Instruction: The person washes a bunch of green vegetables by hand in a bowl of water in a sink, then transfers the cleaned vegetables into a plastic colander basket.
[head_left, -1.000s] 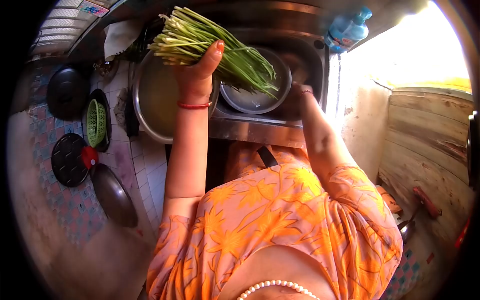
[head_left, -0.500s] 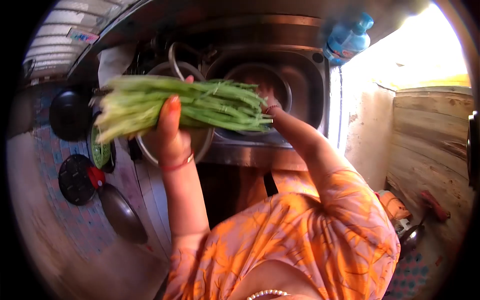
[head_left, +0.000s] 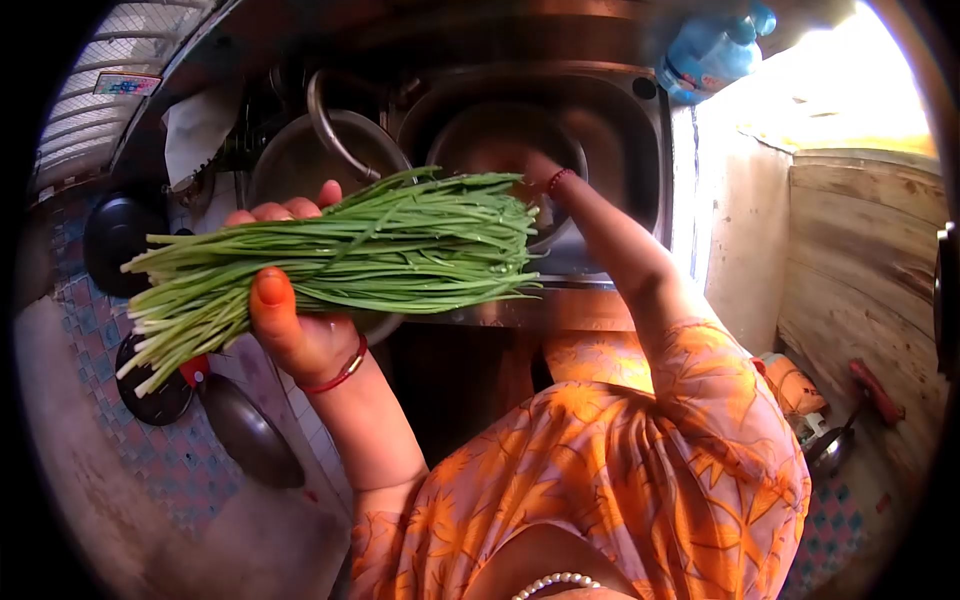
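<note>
Metal sink along the far side, bright opening at upper right, board wall below it. Blue bottle at the sink's right back corner, lying tilted in view.

Left hand: gripping a bundle of greens, thumb along the near side, fingers wrapped around from the far side. Bundle is up off any surface, roughly level across the view: pale cut ends left, darker green tips right, reaching over the sink's front edge. Tips overlap the lower rim of a round bowl in the sink; can't tell if they touch it. Small bright specks on the stems.

Right hand: over or inside that bowl, just beyond the tips. Blurred and in shadow; can't tell if fingers are open or closed, or if they hold anything.

Curved tap comes down to just beside the bundle's far edge, contact unclear. Big round pan behind the bundle, left of the sink, partly covered.

Lower left: dark pan and metal pan by a tiled floor. Lower right: ladle near the boards. Red bangle on left wrist, beaded bracelet on right.
</note>
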